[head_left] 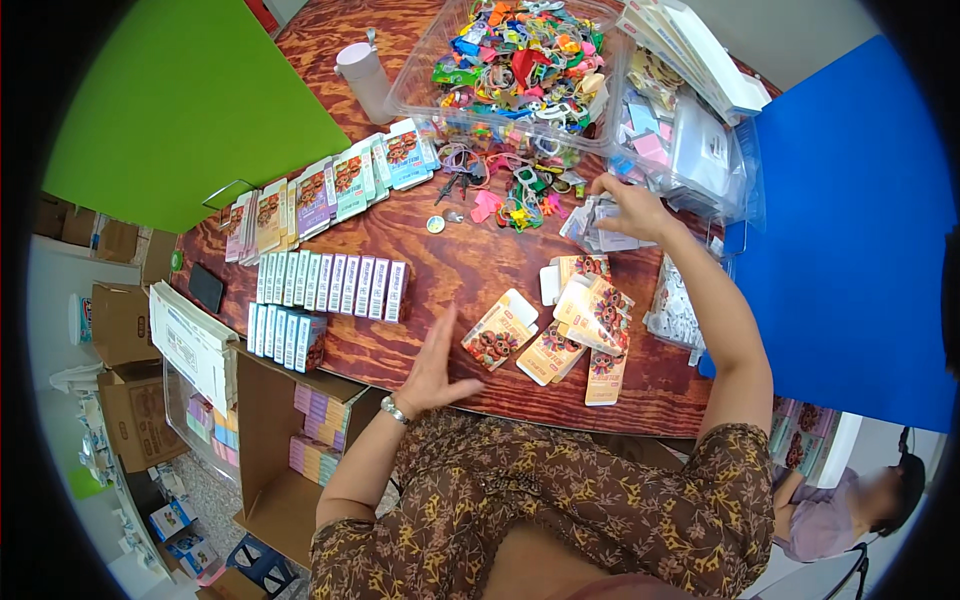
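My left hand (434, 368) is open at the table's front edge, its fingers spread and nothing in it. Just right of it lies an orange flat-printed small carton (500, 330) with an open flap. Several more such cartons (606, 312) overlap farther right. Beyond them, my right hand (636, 212) reaches over a pile of small clear plastic packets (585, 228). Its fingers are curved and apart at the packets, with the fingertips partly hidden. A loose heap of small colourful plastic toys (525, 190) is beside that pile.
A clear bin (600, 125) of toys stands at the back. Two rows of upright cartons (335, 285) and fanned flat cartons (310, 195) occupy the left. A bottle (362, 82), a phone (206, 288), a green panel (180, 110) and a blue panel (850, 240) surround the workspace. Another person (835, 505) is at lower right.
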